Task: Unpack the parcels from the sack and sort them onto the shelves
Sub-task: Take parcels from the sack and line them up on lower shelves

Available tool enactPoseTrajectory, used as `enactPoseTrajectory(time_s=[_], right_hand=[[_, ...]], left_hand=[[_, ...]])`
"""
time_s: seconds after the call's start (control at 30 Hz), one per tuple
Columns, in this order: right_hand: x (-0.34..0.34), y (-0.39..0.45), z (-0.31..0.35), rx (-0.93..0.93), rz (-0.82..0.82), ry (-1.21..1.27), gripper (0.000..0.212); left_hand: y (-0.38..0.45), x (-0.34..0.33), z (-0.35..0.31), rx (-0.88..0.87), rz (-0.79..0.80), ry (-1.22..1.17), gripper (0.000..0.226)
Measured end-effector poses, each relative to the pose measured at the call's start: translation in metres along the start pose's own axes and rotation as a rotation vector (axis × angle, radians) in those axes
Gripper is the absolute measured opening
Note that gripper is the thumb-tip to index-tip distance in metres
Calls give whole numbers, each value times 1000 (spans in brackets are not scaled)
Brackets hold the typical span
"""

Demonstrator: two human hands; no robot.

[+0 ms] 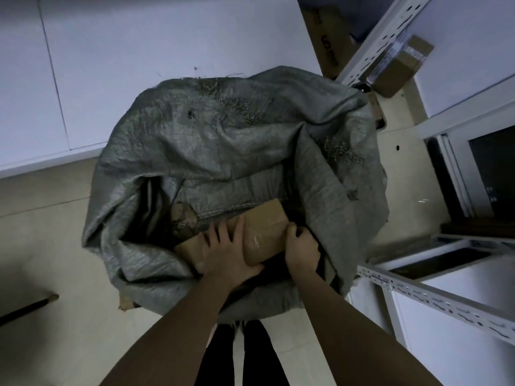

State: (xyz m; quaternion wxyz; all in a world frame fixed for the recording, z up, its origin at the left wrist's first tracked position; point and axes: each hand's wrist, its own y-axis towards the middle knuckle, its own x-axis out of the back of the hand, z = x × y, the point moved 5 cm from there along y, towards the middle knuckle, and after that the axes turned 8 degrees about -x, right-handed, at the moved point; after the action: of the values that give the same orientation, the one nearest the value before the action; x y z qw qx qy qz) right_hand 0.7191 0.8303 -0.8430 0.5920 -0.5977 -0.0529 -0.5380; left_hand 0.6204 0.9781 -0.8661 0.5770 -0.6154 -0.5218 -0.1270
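Parcel (264,232) lies in sack (223,140) mouth, long axis running away from the body, left hand (228,252) spread flat on it, right hand (302,247) gripping its right edge.

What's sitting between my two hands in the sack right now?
In the head view, a brown taped parcel spans the gap: the left hand lies on its left part, the right hand grips its right end.
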Motion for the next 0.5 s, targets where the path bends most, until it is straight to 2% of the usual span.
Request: enactPoseTrajectory(time_s=[0.1, 0.17, 0.23, 0.37, 0.5], right_hand=[[3, -5, 19, 108, -28, 48, 45], [6, -9, 29, 176, -27, 107, 43], [9, -13, 36, 190, 7, 225, 42], [14, -24, 51, 95, 197, 459, 46], [25, -50, 78, 69, 445, 527, 60]], left_hand=[[13, 15, 9, 45, 29, 27, 129], [17, 25, 13, 65, 51, -40, 129], [13, 41, 17, 89, 3, -139, 126], [-5, 83, 24, 151, -197, -450, 122], [-22, 128, 23, 183, -311, -758, 119]])
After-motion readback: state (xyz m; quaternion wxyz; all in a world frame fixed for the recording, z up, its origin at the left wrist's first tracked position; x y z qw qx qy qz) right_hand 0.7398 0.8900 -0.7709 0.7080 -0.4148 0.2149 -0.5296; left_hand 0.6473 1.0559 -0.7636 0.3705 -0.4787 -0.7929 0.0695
